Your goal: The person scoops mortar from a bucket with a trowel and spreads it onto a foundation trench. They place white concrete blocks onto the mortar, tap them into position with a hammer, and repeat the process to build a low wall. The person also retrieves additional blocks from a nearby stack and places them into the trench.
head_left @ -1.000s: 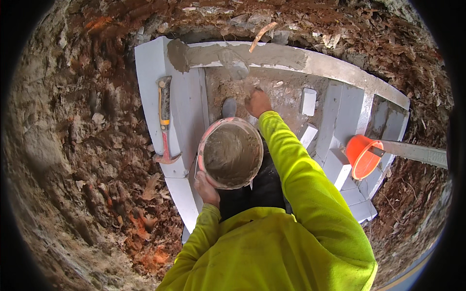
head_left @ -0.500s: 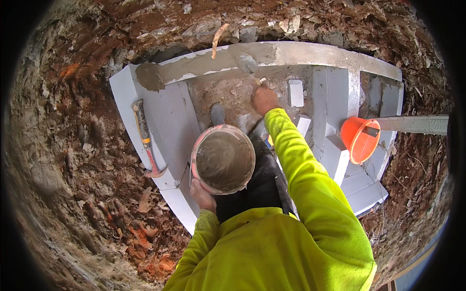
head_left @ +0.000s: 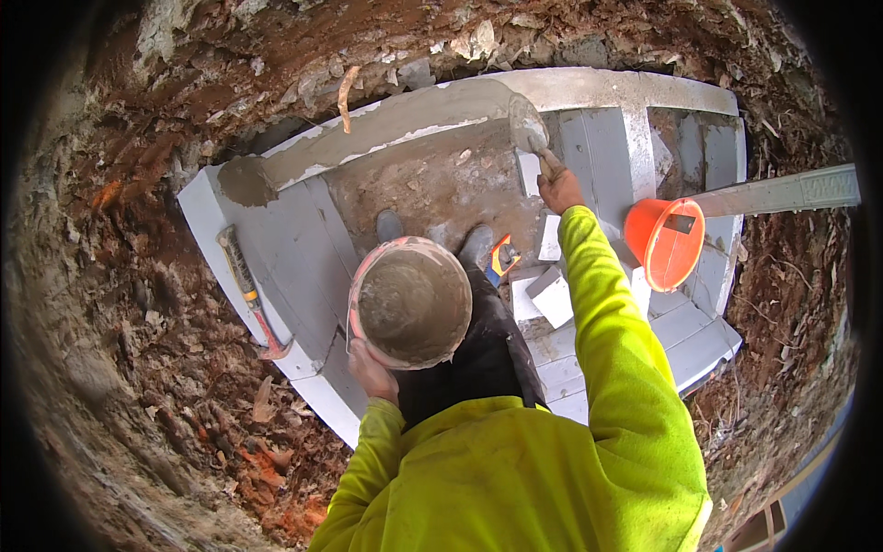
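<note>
My left hand (head_left: pixel 372 370) grips the near-left side of a bucket (head_left: pixel 410 304) holding grey mortar. My right hand (head_left: pixel 560 186) is closed on the handle of a trowel (head_left: pixel 526 125), whose mortar-coated blade rests at the inner edge of the curved far row of blocks (head_left: pixel 624 87). A layer of wet mortar (head_left: pixel 386 125) covers the left and middle of that row, with a darker patch at its left end. Both my boots (head_left: pixel 389 225) show on the dirt beyond the bucket.
A hammer (head_left: pixel 246 287) lies on the left blocks (head_left: pixel 288 248). An orange bucket (head_left: pixel 671 258) sits right beside a long metal bar (head_left: pixel 773 191). An orange-and-blue tool (head_left: pixel 500 260) and loose white blocks (head_left: pixel 552 296) lie near my right boot. Rough soil and rock (head_left: pixel 147 368) surround the blockwork.
My right hand has moved right with the trowel along the far row, and fresh mortar reaches farther right. The view has turned, shifting the blockwork and left-hand bucket leftward in the picture.
</note>
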`<state>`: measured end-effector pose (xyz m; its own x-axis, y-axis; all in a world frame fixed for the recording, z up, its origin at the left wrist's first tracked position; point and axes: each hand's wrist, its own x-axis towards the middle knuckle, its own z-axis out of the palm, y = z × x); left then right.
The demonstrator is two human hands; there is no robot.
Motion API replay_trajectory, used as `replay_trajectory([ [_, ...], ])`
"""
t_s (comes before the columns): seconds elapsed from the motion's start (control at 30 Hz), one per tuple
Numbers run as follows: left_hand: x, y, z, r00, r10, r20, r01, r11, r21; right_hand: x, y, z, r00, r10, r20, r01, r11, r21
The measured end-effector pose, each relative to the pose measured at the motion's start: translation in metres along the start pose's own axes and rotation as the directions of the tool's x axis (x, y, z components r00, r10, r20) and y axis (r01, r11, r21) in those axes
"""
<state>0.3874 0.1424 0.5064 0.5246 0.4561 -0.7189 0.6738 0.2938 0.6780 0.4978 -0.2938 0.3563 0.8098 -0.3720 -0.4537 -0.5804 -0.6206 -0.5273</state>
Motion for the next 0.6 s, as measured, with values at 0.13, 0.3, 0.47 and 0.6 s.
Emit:
replay_trajectory([
  [0.13, 0.009, 0.005, 0.024, 1.000, 0.013, 0.010, -0.013, 1.000, 0.019, -0.086, -0.022, -0.039, 0.984, -0.074, 0.163, 0.035, 0.972, 0.233],
  [0.3, 0.021, 0.009, 0.063, 0.961, 0.201, 0.188, -0.201, 0.979, -0.016, -0.150, -0.074, -0.038, 0.718, -0.415, 0.559, 0.563, 0.818, -0.117],
  [0.47, 0.012, 0.020, 0.096, 0.898, 0.268, 0.349, -0.360, 0.903, 0.232, -0.141, -0.103, -0.001, 0.551, -0.353, 0.756, 0.504, 0.863, 0.037],
  [0.6, 0.004, 0.021, 0.111, 0.829, 0.300, 0.473, -0.438, 0.873, 0.215, -0.132, -0.089, 0.007, 0.290, -0.182, 0.939, -0.277, 0.923, 0.265],
])
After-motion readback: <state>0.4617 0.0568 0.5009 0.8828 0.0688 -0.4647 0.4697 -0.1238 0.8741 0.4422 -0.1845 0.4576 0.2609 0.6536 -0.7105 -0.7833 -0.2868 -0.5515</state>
